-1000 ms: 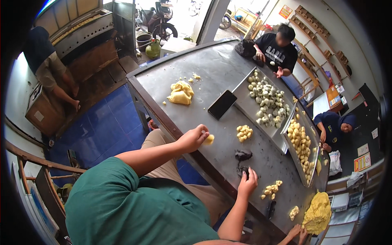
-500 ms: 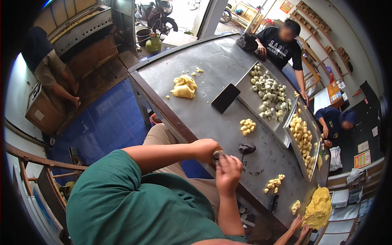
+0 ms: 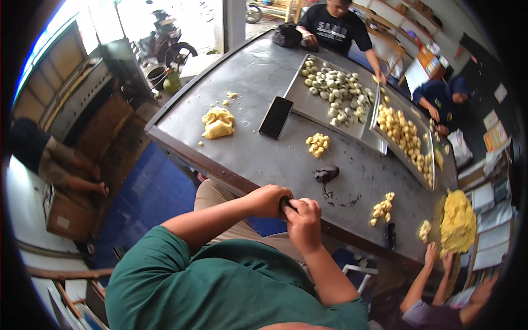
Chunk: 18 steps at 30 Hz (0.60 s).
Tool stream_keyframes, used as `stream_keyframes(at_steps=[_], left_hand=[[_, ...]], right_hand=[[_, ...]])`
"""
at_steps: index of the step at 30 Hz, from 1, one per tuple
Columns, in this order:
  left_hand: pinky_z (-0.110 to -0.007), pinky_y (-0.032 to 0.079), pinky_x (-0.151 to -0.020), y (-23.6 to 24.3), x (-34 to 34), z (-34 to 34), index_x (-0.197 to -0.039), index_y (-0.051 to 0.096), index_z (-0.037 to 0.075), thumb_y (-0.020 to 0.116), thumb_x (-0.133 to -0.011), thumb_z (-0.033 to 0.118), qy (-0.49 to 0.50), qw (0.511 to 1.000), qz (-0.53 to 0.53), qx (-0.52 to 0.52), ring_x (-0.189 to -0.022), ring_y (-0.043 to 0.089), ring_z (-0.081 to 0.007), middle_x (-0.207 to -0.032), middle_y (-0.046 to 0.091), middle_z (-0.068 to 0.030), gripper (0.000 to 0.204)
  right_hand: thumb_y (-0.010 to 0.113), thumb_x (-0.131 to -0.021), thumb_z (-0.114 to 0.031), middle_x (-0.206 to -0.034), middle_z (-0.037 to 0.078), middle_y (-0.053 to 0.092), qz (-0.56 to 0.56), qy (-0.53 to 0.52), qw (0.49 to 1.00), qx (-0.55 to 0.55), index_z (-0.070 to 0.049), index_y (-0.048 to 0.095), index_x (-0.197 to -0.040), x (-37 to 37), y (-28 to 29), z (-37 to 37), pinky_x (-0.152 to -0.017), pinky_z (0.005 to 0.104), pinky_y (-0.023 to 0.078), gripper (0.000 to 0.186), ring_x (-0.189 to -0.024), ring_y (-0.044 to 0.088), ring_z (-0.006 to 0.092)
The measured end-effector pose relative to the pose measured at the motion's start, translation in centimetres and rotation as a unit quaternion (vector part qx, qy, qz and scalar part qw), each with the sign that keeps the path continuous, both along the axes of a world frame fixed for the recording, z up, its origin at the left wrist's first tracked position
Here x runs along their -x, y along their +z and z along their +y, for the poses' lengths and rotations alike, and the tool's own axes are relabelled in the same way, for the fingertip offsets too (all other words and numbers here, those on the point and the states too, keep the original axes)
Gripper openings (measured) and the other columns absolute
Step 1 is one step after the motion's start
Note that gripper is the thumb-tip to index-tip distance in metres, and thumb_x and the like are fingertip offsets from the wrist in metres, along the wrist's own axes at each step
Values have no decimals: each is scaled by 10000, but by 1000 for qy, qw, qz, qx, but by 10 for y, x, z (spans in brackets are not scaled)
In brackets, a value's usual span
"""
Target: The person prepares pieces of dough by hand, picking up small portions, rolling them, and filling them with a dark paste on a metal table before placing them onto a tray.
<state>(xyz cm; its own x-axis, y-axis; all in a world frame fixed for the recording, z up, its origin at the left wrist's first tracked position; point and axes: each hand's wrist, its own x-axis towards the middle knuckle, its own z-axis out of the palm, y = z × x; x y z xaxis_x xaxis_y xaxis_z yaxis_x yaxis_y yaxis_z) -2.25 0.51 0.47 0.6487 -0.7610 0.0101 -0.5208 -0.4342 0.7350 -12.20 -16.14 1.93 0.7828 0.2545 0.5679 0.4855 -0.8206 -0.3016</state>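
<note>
Above my lap at the table's near edge, my left hand (image 3: 269, 201) is curled round a dark dough-like lump (image 3: 285, 205), mostly hidden by the fingers. My right hand (image 3: 304, 220) meets it, thumb and fingers closed against the same lump. Just beyond, on the metal tabletop, sits a dark, sticky mound (image 3: 326, 174) with smears beside it. Small pale-yellow dough pieces (image 3: 318, 145) are heaped behind that mound. Farther left rests a larger yellow dough lump (image 3: 218, 122) among crumbs, and a black phone (image 3: 276, 117) lies to its right.
One tray (image 3: 294, 98) holds many grey-green balls; an overlapping tray (image 3: 404, 162) holds yellow ones. A person in black (image 3: 335, 27) and one in navy (image 3: 440, 99) work across the table. Another person's hands (image 3: 432, 254) touch a big yellow dough mass (image 3: 458, 223) at right.
The view has shifted, so the table appears farther left. My right hand's fingers, blurred over the lump before, now press in close against my left hand.
</note>
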Motion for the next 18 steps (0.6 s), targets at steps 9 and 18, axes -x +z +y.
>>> stream_keyframes(at_steps=[9,18], left_hand=[[-448,544,-773,10,-4,-1,-1052,670,50,890,-719,264,12,999,30,-1,-907,688,-402,-925,710,-189,453],[-452,546,-782,28,0,-16,-1101,661,71,854,-704,156,67,991,77,85,-926,696,-398,-941,727,-172,450]], right_hand=[[734,-794,-88,-1109,38,730,34,-54,998,-14,-99,772,-1015,1,16,-7,-986,442,436,225,-1043,621,286],[743,-813,-132,-1117,12,722,311,-47,827,-467,-95,752,-1084,-13,-4,-17,-974,436,437,274,-1033,617,260]])
